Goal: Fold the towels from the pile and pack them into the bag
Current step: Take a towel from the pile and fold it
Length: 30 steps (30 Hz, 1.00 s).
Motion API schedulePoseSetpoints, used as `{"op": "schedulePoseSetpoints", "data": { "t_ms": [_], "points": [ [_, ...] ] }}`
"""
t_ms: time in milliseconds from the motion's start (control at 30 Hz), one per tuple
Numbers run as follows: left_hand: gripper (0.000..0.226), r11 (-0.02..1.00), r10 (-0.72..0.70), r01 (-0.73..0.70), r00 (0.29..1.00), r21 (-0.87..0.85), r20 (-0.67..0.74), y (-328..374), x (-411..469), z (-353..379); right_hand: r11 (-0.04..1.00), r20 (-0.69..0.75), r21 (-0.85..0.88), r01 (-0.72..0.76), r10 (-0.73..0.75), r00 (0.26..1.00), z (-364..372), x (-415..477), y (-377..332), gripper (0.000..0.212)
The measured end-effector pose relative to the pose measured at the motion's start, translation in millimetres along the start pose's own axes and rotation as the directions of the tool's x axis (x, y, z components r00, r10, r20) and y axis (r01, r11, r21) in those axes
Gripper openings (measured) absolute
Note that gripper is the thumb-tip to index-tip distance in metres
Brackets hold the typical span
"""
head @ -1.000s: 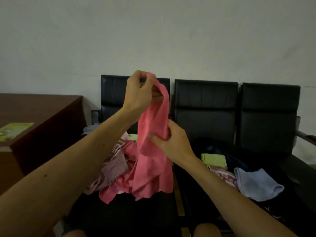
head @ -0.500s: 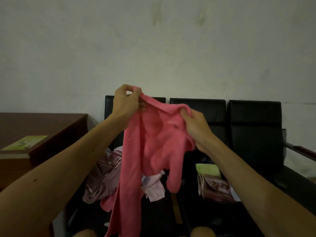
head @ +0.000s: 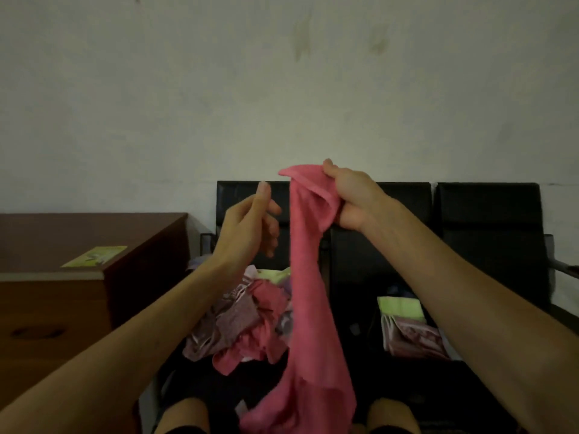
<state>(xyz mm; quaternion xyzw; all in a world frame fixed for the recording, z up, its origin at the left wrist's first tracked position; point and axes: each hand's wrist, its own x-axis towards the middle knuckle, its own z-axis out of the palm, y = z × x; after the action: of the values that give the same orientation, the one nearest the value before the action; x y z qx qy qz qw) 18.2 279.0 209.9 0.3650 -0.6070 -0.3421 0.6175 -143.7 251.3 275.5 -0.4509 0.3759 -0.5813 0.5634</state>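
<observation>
I've got my left hand [head: 250,227] loosely curled, holding nothing, just beside the pink towel [head: 305,277] hanging long before the pile [head: 244,321]; my right hand [head: 351,198] grips its top, folded towels [head: 404,327] lower right.

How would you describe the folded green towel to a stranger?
Look at the row of black chairs. On the middle seat, right of the hanging pink towel, lie folded towels. The light green towel is the plain one, just behind the patterned towel.
</observation>
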Motion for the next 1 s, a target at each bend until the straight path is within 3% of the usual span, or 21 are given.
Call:
{"op": "schedulePoseSetpoints", "data": {
  "t_ms": [67,133,267,333,500,600,700,833,900,933,967,1000],
  "points": [
    [0.07,0.997,0.019,-0.026,0.994,0.07,0.105,0.2,-25.5,-2.3,1.0,-0.006,0.024,-0.003,0.004,1.0,9.1,-3.9,7.4,0.029],
    [0.062,0.976,0.04,-0.073,0.986,0.204,0.162,-7.1,-38.0,-6.3,0.999,-0.014,0.034,-0.017,0.017,1.0,15.6,-7.8,12.8,0.028],
    [0.089,0.865,0.109,-0.164,0.984,0.474,0.14,-30.7,-34.8,-14.1,0.977,0.04,0.197,-0.081,0.075,0.996,20.7,-11.4,19.5,0.035],
    [0.092,0.817,0.172,-0.208,0.978,0.537,0.118,-44.3,-29.0,-17.7,0.953,0.057,0.29,-0.086,0.072,0.996,20.9,-12.6,18.9,0.036],
    [0.055,0.827,0.24,-0.227,0.97,0.515,0.042,-57.3,-22.3,-22.8,0.898,0.048,0.436,-0.052,0.034,0.998,13.6,-10.1,16.2,0.036],
    [0.034,0.887,0.183,-0.156,0.983,0.435,-0.02,-51.1,-15.4,-26.5,0.912,0.058,0.407,-0.046,0.024,0.998,1.1,-5.4,19.0,0.036],
    [0.027,0.934,0.135,-0.084,0.983,0.347,-0.126,-38.0,-3.5,-26.5,0.939,0.051,0.337,-0.064,0.05,0.997,-12.5,-0.1,28.2,0.036],
    [0.025,0.982,0.018,0.012,0.988,0.191,-0.153,-13.9,10.6,-23.2,0.993,0.082,0.107,-0.044,0.036,0.996,-29.0,1.5,40.7,0.029],
    [0.017,0.985,-0.016,0.028,0.997,0.168,-0.075,-2.0,15.3,-21.7,0.952,0.091,-0.294,0.085,-0.06,0.994,-38.9,-4.8,53.1,0.021],
    [0.016,0.985,-0.025,0.032,0.999,0.17,-0.038,2.8,17.6,-20.7,0.795,0.101,-0.587,0.153,-0.116,0.988,-44.2,-8.0,59.4,0.018],
    [0.017,0.983,-0.029,0.03,1.0,0.179,-0.009,6.1,20.2,-19.2,0.557,0.126,-0.811,0.18,-0.134,0.983,-49.8,-9.6,66.4,0.026],
    [0.018,0.98,-0.029,0.025,1.0,0.195,0.013,9.2,22.0,-17.4,0.362,0.15,-0.913,0.187,-0.127,0.98,-53.9,-10.4,72.4,0.042]
  ]
}}
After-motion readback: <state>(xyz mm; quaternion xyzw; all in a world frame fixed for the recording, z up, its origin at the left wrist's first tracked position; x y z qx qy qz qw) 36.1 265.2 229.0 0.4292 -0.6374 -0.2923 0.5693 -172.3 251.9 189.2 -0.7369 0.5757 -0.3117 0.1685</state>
